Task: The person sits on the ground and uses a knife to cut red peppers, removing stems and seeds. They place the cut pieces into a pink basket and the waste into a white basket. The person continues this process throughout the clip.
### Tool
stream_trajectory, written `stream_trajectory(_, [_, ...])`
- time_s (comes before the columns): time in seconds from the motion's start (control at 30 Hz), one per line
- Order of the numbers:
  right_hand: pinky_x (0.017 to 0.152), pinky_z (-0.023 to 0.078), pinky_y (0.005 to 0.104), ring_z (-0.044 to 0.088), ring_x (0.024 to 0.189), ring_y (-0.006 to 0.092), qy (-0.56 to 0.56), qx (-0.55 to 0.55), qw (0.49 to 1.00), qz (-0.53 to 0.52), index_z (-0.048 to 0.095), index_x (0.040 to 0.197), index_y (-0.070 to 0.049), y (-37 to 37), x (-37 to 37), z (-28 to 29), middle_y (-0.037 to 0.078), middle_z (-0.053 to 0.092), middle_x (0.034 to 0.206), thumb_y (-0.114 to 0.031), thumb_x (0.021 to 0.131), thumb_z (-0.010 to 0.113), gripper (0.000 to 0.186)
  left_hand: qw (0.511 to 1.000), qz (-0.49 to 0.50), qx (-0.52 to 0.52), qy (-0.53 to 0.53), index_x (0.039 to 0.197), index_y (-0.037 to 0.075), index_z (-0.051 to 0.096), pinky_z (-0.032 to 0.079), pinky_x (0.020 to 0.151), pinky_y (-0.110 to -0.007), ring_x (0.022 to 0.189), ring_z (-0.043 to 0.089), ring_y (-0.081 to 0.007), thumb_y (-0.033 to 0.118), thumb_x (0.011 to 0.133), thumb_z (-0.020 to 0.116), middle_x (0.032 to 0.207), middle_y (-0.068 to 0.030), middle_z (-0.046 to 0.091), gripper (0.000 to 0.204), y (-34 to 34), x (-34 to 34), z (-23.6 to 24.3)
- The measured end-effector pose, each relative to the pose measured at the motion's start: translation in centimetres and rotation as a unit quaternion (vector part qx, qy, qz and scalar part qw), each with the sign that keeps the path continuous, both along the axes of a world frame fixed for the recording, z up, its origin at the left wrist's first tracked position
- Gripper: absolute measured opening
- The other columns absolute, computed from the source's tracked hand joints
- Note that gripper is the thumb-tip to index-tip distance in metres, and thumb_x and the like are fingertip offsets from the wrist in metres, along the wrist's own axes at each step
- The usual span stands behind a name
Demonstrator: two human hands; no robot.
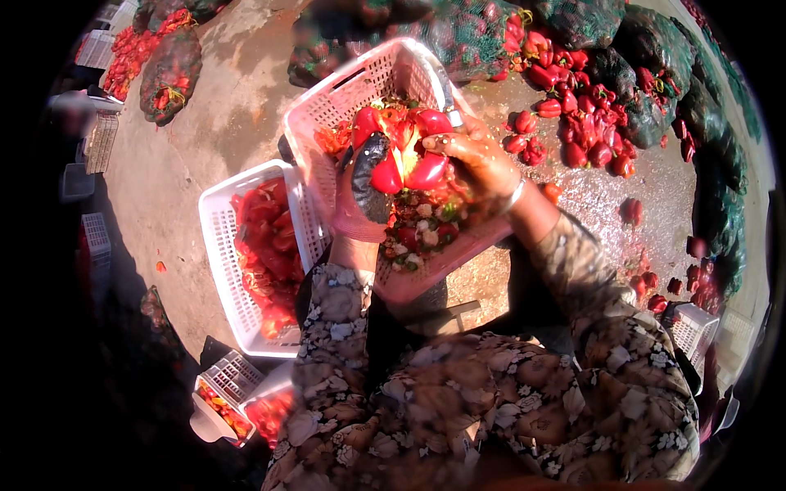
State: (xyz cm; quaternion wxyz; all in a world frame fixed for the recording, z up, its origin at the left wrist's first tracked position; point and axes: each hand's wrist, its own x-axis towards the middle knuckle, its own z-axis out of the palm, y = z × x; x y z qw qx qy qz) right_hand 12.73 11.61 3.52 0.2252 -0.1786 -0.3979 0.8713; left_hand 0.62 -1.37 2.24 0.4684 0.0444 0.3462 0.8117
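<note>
At the far left, a heap of red peppers (131, 65) is noted on the concrete floor (176, 155) beside a filled net sack (170, 78). Nearer, left of centre, a white crate (214, 245) is found to be well stocked with red pepper pieces (266, 254), many of which appear to be opened; these are judged to be the finished portion. To its right, the split red pepper (407, 147) is held in both hands above a pink crate (304, 123), with its pale inside exposed. It is gripped from the left by the dark-gloved left hand (370, 172); the thumb is laid along it, and the other fingers are largely hidden, so their spread cannot be told. By the bare right hand (487, 164) it is pinched from the right, with fingertips bent onto the flesh. This piece is judged to be partway through, since its halves are not yet parted. Pale and green scraps (422, 233) are collected in the pink crate below. At the far right, whole red peppers (585, 123) are seen loose on the floor, backed by dark net sacks (655, 49); a large share is therefore assessed as outstanding.
</note>
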Motion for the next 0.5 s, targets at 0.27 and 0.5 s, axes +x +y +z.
stream_trajectory(0.27, [0.046,0.042,0.0188,0.059,0.063,0.0074,-0.031,-0.015,0.999,-0.035,0.052,0.124,-0.007,-0.5,-0.2,1.4,0.005,0.066,0.096,-0.002,0.083,0.065,0.043,0.997,0.075,0.003,0.034,0.114,-0.001,0.060,0.049,0.092,-0.032,0.101,0.060,-0.0187,0.015,0.094,0.055,0.108,-0.0085,0.064,0.026,1.7,0.8,1.2])
stream_trajectory(0.5, [0.082,0.052,0.0326,0.064,0.089,0.0171,0.061,-0.022,0.993,-0.094,0.059,0.111,0.000,-1.1,-1.5,0.5,0.007,0.067,0.096,-0.006,0.083,0.067,0.030,0.988,0.105,0.021,0.108,0.116,-0.001,0.058,0.049,0.092,-0.032,0.100,0.061,-0.0180,0.012,0.093,0.058,0.108,-0.0088,0.064,0.027,1.5,0.3,0.1])
